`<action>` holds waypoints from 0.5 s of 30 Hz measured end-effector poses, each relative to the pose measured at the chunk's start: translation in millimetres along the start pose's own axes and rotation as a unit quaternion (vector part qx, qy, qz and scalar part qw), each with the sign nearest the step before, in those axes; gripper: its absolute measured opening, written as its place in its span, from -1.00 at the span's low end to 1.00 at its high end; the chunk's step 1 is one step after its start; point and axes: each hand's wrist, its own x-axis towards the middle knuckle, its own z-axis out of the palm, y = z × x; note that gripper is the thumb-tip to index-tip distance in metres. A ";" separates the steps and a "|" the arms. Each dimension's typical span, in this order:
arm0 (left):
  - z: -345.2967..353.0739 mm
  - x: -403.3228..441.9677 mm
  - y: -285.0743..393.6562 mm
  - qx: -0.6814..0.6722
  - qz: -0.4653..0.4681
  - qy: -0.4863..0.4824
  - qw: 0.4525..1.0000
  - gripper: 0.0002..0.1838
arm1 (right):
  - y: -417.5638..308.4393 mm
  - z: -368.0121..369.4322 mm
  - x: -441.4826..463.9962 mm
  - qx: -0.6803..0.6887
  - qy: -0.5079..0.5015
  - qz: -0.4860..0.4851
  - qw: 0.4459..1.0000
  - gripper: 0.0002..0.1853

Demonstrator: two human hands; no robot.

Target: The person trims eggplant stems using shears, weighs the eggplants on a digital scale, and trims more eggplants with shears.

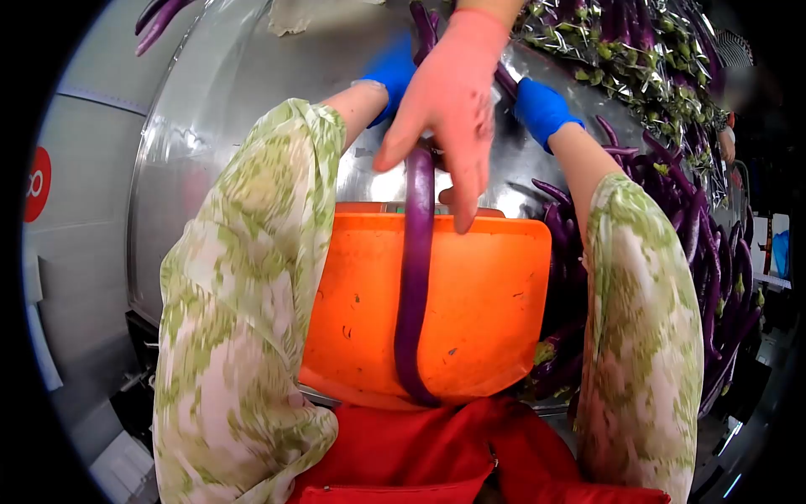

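Metal bench [227,92]: your left hand [393,74] blurred, right hand [540,109] partly curled, grips cannot tell. Co-worker's hand [453,101], so close, may knock eggplant [416,277] off orange tray's [495,302] far edge.

Left: red sign with white lettering [36,185] against pale grey panelling [92,168]. Far side: torn beige scrap [312,14], flat on the steel table [227,92]. Low left: white boxlike object [122,464]. Far right: small blue item [781,254], too small to identify.

Left hand [392,74] blurred, grip unclear.
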 end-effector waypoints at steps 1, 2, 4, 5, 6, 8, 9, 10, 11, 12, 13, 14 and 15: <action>2.6 -0.5 -1.9 0.006 0.005 0.002 1.000 -0.19 | 1.3 0.8 -0.7 0.008 -0.031 0.014 0.999 -0.66; 2.1 0.3 -3.9 0.017 0.011 0.004 1.000 -0.22 | 1.6 0.7 0.1 0.016 -0.061 0.026 0.998 -0.69; 2.9 4.4 -10.6 0.033 0.025 0.001 0.999 -0.28 | 2.9 2.0 2.1 0.018 -0.054 0.042 0.998 -0.74; 1.2 4.4 -15.8 0.042 0.034 -0.002 0.999 -0.31 | 9.5 -3.7 0.3 0.105 -0.088 0.088 0.987 -0.73; -2.3 5.2 -25.9 0.052 0.045 -0.005 0.998 -0.33 | 0.9 -28.5 -14.3 0.192 -0.122 0.133 0.965 -0.72; -19.1 0.9 -50.1 0.063 0.069 -0.007 0.996 -0.39 | 6.7 -56.9 -28.9 0.301 -0.159 0.157 0.927 -0.73; -33.6 -6.8 -63.2 0.058 0.078 -0.008 0.995 -0.42 | 10.9 -73.4 -38.7 0.312 -0.159 0.139 0.926 -0.75; -53.4 -16.1 -74.8 0.035 0.069 -0.012 0.997 -0.44 | 12.5 -96.5 -51.2 0.324 -0.157 0.120 0.925 -0.76; -74.9 -33.1 -86.0 0.001 0.048 -0.020 0.999 -0.47 | 13.7 -115.7 -66.1 0.337 -0.157 0.100 0.923 -0.77; -105.6 -58.3 -83.5 -0.051 -0.007 -0.039 0.998 -0.51 | 20.4 -125.3 -84.5 0.354 -0.125 0.033 0.926 -0.80; -132.5 -85.7 -80.9 -0.103 -0.068 -0.060 0.991 -0.55 | 25.7 -131.6 -103.1 0.370 -0.100 -0.035 0.923 -0.81; -158.3 -115.5 -73.1 -0.146 -0.123 -0.050 0.980 -0.59 | 23.7 -137.7 -120.1 0.427 -0.120 -0.005 0.896 -0.81; -178.4 -144.9 -66.1 -0.190 -0.181 -0.046 0.964 -0.62 | 20.2 -143.4 -140.9 0.482 -0.146 0.032 0.864 -0.81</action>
